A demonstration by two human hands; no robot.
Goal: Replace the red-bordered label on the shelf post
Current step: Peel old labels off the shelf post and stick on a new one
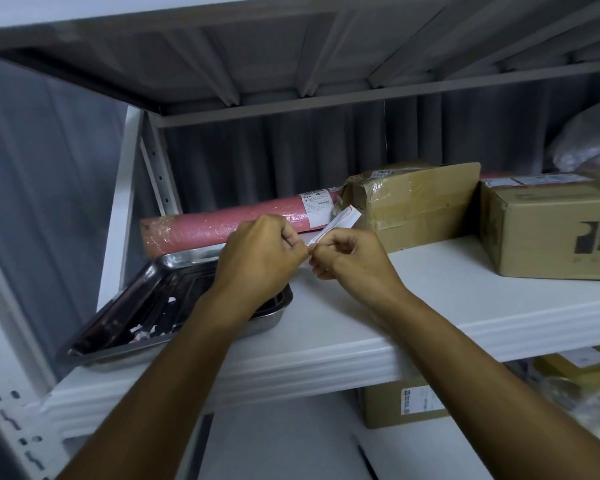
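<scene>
A white label with a thin red border (340, 221) is held above the white shelf (361, 327), sticking up and to the right from my fingers. My left hand (260, 254) and my right hand (350, 258) meet fingertip to fingertip, both pinching the label's lower left corner. The white perforated shelf post (4, 403) stands at the lower left, well away from both hands. No label shows on the post in this view.
A steel tray (146, 313) with paper scraps lies under my left wrist. Behind the hands lie a pink wrapped roll (205, 226), a taped cardboard parcel (416, 206) and a brown box (548, 233). More boxes stand on the lower shelf at right.
</scene>
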